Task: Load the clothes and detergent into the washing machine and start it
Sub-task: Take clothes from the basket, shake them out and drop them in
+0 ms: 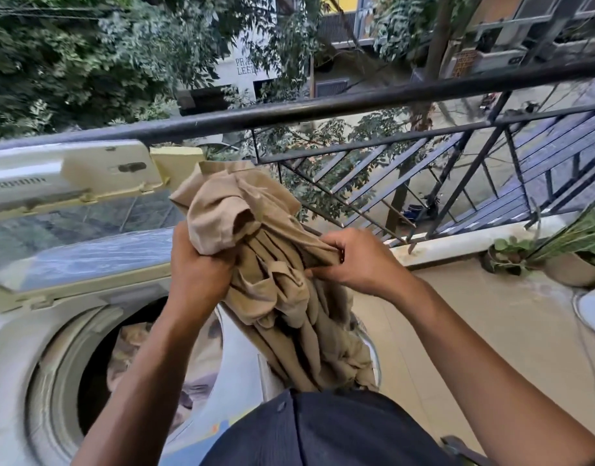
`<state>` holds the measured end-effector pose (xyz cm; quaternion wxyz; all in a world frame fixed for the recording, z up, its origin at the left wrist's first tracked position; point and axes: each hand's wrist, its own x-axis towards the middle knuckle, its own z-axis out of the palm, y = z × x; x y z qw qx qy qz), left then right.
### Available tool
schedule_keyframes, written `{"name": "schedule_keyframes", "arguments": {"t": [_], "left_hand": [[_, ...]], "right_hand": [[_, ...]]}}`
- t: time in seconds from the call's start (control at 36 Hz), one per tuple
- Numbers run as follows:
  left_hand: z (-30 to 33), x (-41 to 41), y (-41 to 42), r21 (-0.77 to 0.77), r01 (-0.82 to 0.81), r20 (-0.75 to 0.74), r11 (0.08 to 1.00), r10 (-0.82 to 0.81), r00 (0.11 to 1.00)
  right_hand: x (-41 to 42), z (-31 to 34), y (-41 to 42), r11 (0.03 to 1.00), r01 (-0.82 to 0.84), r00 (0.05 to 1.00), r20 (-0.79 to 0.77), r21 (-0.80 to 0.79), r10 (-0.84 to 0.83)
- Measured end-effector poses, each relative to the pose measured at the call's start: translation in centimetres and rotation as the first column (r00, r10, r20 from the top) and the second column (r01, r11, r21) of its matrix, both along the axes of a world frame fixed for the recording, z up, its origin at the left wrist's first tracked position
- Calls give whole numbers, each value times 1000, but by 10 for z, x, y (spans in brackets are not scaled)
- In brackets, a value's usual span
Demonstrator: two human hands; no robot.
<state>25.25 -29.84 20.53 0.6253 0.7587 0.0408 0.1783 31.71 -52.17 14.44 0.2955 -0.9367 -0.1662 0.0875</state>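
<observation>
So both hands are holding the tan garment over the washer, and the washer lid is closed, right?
Not quite. The head view shows the lid raised open, with clothes already in the drum. The rest holds: the left hand and right hand both grip the tan garment over the washer.

Tan garment bunched, hanging over the washer's right edge, gripped in both my hands: left at the upper wad, right pinching a fold. Washer lid up, drum open, clothes already inside.
</observation>
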Motion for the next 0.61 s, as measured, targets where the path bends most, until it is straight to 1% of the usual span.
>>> {"name": "schedule_keyframes", "arguments": {"t": [0.08,0.22,0.33,0.42,0.44,0.5,0.56,0.61], "left_hand": [[-1,0,3,-23,-13,12,1000,13,1000],[-6,2,20,-72,-111,65,991,116,991],[-1,2,30,-118,-191,68,975,199,978],[1,2,36,-132,-248,59,960,258,964],[0,3,39,-115,-265,65,957,273,960],[0,3,43,-112,-279,77,954,289,954],[-2,4,46,-150,-277,36,949,285,958],[-4,5,47,-158,-275,12,949,280,960]], "right_hand": [[3,-26,-2,997,28,1000,-7,-66,-29],[8,-57,-4,972,76,993,-67,-221,-93],[9,-76,-10,959,40,994,-83,-281,-65],[10,-87,-20,962,33,983,-166,-270,-80],[11,-91,-23,966,40,977,-191,-257,-92],[11,-98,-29,973,96,960,-239,-212,-147],[13,-103,-36,970,158,948,-247,-184,-201],[15,-99,-42,965,163,947,-243,-203,-211]]}}
